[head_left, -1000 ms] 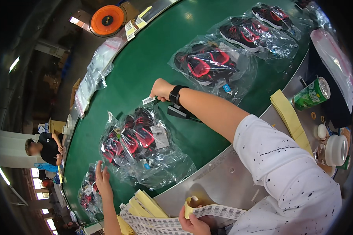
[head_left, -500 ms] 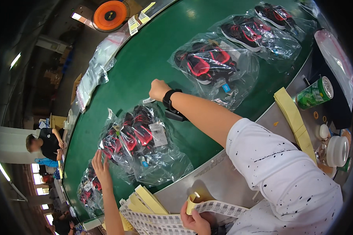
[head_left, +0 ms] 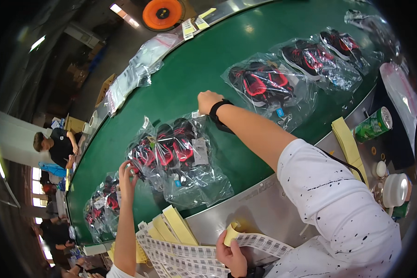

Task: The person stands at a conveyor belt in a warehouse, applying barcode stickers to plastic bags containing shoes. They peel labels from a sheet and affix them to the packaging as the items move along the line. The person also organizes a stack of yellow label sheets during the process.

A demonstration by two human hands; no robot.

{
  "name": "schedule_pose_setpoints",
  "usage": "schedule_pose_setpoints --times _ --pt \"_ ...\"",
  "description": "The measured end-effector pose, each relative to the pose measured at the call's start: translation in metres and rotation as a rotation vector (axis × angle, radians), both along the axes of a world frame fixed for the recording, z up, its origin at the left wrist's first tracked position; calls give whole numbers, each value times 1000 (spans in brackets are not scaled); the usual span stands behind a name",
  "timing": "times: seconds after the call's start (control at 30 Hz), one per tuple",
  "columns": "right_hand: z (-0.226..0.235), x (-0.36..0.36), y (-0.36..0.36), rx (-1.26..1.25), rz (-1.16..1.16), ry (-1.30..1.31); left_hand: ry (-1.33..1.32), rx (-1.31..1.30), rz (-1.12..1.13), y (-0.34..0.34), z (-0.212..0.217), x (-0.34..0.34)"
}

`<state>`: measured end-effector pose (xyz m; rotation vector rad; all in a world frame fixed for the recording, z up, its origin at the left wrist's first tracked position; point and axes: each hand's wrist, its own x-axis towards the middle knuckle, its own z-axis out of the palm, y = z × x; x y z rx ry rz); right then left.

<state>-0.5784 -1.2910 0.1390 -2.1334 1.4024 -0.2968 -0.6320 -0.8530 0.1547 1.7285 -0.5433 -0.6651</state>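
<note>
My right hand (head_left: pixel 210 102), a dark band on its wrist, is closed over the green surface. It pinches a small white barcode sticker (head_left: pixel 197 114) just above a clear plastic bag holding black-and-pink sneakers (head_left: pixel 166 150). A white printed tag (head_left: pixel 200 152) shows on that bag. At the lower edge my left hand (head_left: pixel 231 255) grips a curled strip of barcode labels (head_left: pixel 257 242) with yellow backing. A co-worker's hand (head_left: pixel 127 173) comes up on the left and touches the left side of the same bag.
More bagged sneakers lie at far right (head_left: pixel 259 83) and lower left (head_left: pixel 102 204). Yellow card strips (head_left: pixel 350 148), a green can (head_left: pixel 374 124) and a white-lidded jar (head_left: pixel 396 190) stand on the metal edge (head_left: pixel 264 194). Plastic bags (head_left: pixel 134 69) line the far edge. People work at left.
The whole view has shifted. My right hand with the sticker has moved slightly right relative to the bag. The co-worker's fingers, spread before, now curl at the bag's side.
</note>
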Motion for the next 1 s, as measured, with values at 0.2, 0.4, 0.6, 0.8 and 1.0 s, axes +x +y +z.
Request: schedule_pose_setpoints --times 0.2,0.4,0.6,0.8,1.0 --pt "51 -64 -36 -213 116 90 78 -62 27 5 5 5" --pt "18 -220 -58 -472 58 -202 125 -56 -26 6 7 8" --pt "-17 -177 0 -330 -55 -519 222 -147 -67 4 1 9" --pt "40 -74 133 -620 349 -788 -7 -84 74 19 27 23" --pt "77 -83 304 382 932 -820 -68 -232 285 31 57 36"
